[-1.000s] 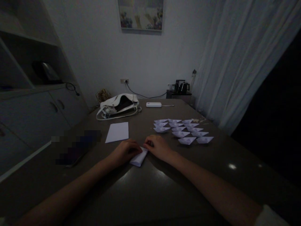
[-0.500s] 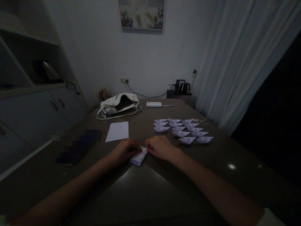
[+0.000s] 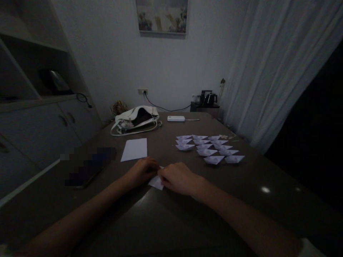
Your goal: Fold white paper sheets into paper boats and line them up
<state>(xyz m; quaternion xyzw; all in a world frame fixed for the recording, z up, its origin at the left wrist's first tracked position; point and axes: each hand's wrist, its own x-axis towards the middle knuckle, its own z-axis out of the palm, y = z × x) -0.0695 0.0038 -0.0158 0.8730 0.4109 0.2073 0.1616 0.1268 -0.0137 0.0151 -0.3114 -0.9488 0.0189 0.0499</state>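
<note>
The folded paper (image 3: pixel 155 182) is lying on the dark table (image 3: pixel 171 221), just below the centre of the frame, with both hands partly covering it. The left hand (image 3: pixel 143 169) is coming in from the lower left and resting at the paper's upper left side, its fingers bending downward. The right hand (image 3: pixel 178 176) is reaching in from the lower right, curling its fingers over the paper's right side and touching it. The fingertips of the two hands are meeting or nearly meeting above the paper. Both hands are hiding their thumbs and undersides, so whether either is clamping the paper or only pressing it cannot be told.

Up and left of the hands, a flat white sheet (image 3: pixel 134 149) is lying near the left hand. Right of centre, small paper boats (image 3: pixel 213 159) are standing close together in rows, apart from the right hand. At the left, a blurred dark object (image 3: pixel 91 166) is lying on the table. Toward the far edge, a white bag (image 3: pixel 136 116) is sitting with its top gaping, and a white device (image 3: pixel 176 119) is lying to its right. A black kettle (image 3: pixel 210 99) is standing beyond the table, and a pale curtain (image 3: pixel 254 71) is hanging at the upper right.
</note>
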